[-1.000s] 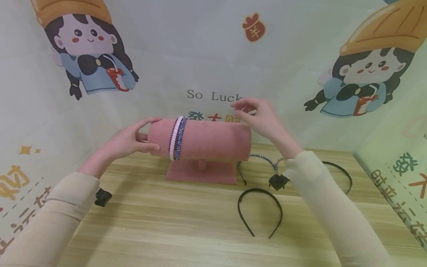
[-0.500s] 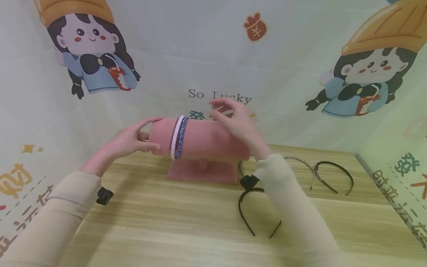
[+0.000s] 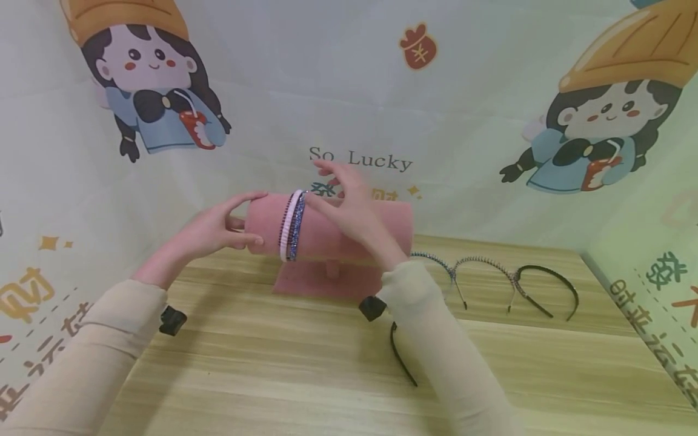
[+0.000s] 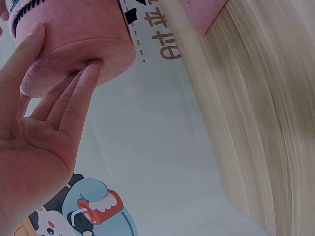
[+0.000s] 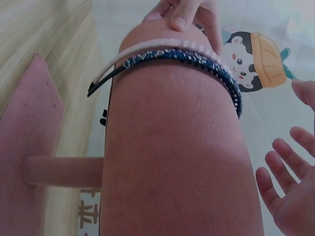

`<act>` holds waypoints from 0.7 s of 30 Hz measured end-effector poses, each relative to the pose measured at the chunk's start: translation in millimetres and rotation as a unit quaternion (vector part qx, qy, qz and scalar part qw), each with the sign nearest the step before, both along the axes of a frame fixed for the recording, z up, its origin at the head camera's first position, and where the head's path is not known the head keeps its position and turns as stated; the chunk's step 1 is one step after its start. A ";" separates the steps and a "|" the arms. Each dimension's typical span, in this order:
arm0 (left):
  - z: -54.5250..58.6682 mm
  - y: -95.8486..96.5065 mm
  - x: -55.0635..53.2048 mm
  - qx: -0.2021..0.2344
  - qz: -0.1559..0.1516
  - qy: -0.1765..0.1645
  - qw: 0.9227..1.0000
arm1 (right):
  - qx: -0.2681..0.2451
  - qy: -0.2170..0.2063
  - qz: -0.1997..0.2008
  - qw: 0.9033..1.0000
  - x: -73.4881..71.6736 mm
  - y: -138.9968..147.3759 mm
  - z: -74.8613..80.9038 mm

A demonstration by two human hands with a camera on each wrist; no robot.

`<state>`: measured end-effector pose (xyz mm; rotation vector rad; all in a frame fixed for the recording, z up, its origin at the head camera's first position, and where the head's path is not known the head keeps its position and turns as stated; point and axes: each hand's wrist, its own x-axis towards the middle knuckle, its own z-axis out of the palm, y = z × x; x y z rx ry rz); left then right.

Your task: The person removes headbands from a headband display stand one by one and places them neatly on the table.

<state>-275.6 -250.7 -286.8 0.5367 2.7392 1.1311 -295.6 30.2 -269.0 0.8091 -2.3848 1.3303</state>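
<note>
A pink velvety headband stand [image 3: 395, 225], a horizontal cylinder on a post and flat base, stands on the table. My left hand [image 3: 207, 233] grips its left end, thumb on the front; in the left wrist view several fingers press into the end face [image 4: 118, 61]. Round the cylinder's left part sit a pale pink headband [image 3: 285, 233] and a glittery blue headband [image 3: 295, 227], side by side, with a dark toothed edge beside the pink one. My right hand [image 3: 353, 206] reaches over the cylinder, fingers spread and loosely bent, thumb close to the blue headband's top.
Several headbands lie on the wooden table [image 3: 262, 375] at the right: a beaded blue one [image 3: 436, 258], a spiky one [image 3: 485, 260] and a black one [image 3: 564, 278]. Another black headband [image 3: 400, 357] lies in front, partly behind the right sleeve. Printed cloth [image 3: 272, 91] backs the table.
My right hand has moved left along the top of the stand, from its right end to beside the blue headband. My left hand stays at the stand's left end.
</note>
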 end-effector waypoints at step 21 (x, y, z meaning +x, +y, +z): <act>-2.0 -0.4 -1.2 0.007 -0.003 0.004 1.000 | 0.205 -0.014 -0.017 0.979 7.4 -12.4 -1.7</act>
